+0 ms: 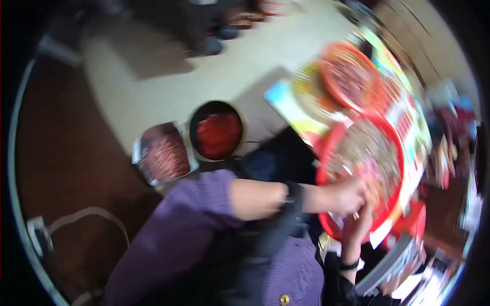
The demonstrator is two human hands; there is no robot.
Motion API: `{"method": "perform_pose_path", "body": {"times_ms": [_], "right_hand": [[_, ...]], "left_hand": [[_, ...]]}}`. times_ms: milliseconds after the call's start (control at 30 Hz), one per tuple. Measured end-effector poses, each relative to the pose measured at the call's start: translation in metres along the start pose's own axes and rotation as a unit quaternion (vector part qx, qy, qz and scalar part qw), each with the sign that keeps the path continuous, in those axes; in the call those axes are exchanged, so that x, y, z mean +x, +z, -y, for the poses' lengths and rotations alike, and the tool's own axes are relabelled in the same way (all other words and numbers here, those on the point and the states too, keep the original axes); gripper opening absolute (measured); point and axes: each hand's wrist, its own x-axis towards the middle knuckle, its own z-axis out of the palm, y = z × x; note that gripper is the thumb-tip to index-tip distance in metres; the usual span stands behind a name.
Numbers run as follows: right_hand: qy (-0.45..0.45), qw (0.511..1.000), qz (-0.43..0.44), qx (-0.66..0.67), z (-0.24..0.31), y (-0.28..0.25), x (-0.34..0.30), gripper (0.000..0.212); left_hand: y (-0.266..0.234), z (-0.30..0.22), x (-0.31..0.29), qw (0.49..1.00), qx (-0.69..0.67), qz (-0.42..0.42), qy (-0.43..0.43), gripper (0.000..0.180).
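Over the near side of a large red basin (401, 153), my left hand (348, 197) and my right hand (359, 222) come together. The fingers of both look curled inward, though motion blurs them. What they pinch is too small and smeared to name. Just beyond the fingertips lies a pinkish-orange patch (371, 178) that I cannot identify. A pale, greyish-brown mass of small pieces (365, 143) fills much of the basin.
Behind the basin, an orange-red bowl (351, 76) of reddish pieces stands on a patterned table cover (286, 104). To the left are a dark round pot (214, 130) with red contents and a bag (164, 154) of reddish bits. A white cable (92, 210) curves across the brown surface.
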Motion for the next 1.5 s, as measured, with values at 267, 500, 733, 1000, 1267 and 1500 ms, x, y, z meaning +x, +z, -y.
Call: {"method": "perform_pose_path", "body": {"times_ms": [267, 500, 733, 1000, 1267, 1500], "right_hand": [[0.088, 0.926, -0.106, 0.352, 0.017, -0.007, 0.004, 0.010], [0.185, 0.836, -0.041, 0.515, 0.031, -0.008, 0.000, 0.013], [0.175, 0.825, -0.053, 0.534, 0.039, -0.007, 0.004, 0.013], [0.151, 0.852, -0.037, 0.499, 0.034, -0.002, 0.004, 0.011], [0.136, 0.895, -0.020, 0.424, 0.033, -0.002, 0.004, 0.012], [0.060, 0.939, -0.071, 0.332, 0.029, -0.001, 0.001, 0.016]], "left_hand": [[-0.008, -0.017, -0.012, 0.974, -0.075, -0.051, -0.206, 0.027], [-0.004, -0.032, -0.016, 0.966, -0.070, -0.061, -0.241, 0.026], [-0.002, -0.033, -0.015, 0.966, -0.066, -0.073, -0.241, 0.024], [-0.006, -0.025, -0.016, 0.975, -0.088, -0.056, -0.198, 0.023], [-0.003, -0.025, -0.017, 0.974, -0.105, -0.068, -0.189, 0.024], [0.000, -0.029, -0.017, 0.972, -0.103, -0.080, -0.193, 0.023]]}}
